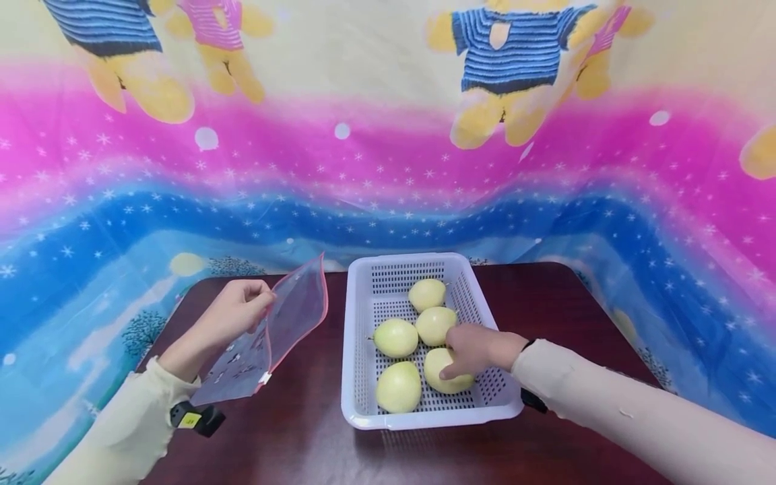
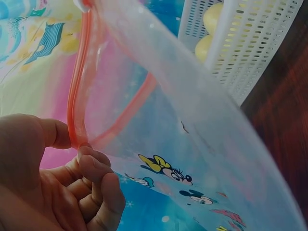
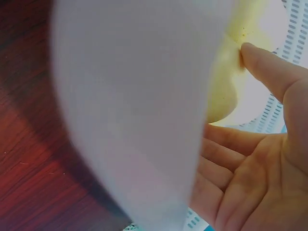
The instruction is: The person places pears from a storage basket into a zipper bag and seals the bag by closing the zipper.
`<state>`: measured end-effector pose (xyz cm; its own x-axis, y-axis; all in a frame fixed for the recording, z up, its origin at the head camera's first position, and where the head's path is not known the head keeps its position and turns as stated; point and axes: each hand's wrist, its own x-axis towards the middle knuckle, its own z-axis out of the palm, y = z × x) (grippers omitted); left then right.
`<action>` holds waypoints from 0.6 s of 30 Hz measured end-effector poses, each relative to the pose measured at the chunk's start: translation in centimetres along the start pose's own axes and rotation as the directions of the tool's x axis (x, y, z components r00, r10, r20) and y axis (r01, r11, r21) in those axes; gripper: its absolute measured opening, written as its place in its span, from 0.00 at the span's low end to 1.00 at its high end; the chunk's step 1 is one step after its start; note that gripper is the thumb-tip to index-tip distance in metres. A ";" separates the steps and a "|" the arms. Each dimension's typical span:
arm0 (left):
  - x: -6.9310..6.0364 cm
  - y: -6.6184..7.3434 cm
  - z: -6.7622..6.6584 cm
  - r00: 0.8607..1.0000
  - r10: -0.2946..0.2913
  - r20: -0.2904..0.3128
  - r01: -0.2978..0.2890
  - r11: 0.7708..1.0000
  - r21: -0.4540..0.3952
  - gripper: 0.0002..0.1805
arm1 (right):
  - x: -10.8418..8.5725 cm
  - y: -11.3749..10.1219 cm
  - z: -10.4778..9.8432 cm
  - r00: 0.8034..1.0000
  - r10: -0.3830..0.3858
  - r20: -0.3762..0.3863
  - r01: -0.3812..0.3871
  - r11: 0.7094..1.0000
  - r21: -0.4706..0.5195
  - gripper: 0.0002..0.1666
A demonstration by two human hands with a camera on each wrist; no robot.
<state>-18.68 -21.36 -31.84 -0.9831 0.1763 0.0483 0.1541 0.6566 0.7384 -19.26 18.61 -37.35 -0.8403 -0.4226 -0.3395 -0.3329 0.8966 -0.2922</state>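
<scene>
My left hand [image 1: 239, 310] pinches the edge of a clear zip bag [image 1: 297, 310] with a red-pink rim and cartoon prints. In the left wrist view, the thumb and fingers of the left hand [image 2: 72, 178] meet at the end of the bag's zip strip [image 2: 79, 96], and the bag's mouth gapes. Over the white basket [image 1: 394, 422], my right hand [image 1: 479, 347] grips the pale yellow pear [image 1: 442, 367] at the front right, thumb and fingers on opposite sides. The basket wall [image 3: 134, 110] partly hides those fingers in the right wrist view.
Several other pears sit in the basket, among them a front-left pear [image 1: 399, 387], a left pear [image 1: 395, 338] and a back pear [image 1: 427, 295]. A dark red-brown table [image 1: 303, 431] bears the basket. Behind it hangs a printed cloth [image 1: 388, 168].
</scene>
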 end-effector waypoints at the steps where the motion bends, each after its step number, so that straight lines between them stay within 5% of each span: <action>1: 0.0 0.0 0.0 1.000 0.000 0.000 0.000 1.000 -0.001 0.13 | -0.1 -0.1 0.0 1.000 0.005 0.008 -0.005 1.000 -0.006 0.26; 10: 0.0 0.1 -0.3 1.000 -0.006 0.009 0.006 1.000 -0.012 0.13 | -0.2 -0.9 -0.1 0.996 -0.009 0.085 0.015 0.997 -0.073 0.20; 18: -0.2 0.2 -0.3 1.000 -0.006 0.018 0.007 1.000 -0.014 0.14 | -0.5 -0.9 -0.9 0.994 -0.036 0.101 0.040 0.999 -0.033 0.22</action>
<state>-18.49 -21.47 -31.50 -0.9822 0.1854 0.0315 0.1462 0.6471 0.7483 -18.93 18.12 -36.15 -0.7799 -0.4663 -0.4175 -0.3800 0.8828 -0.2761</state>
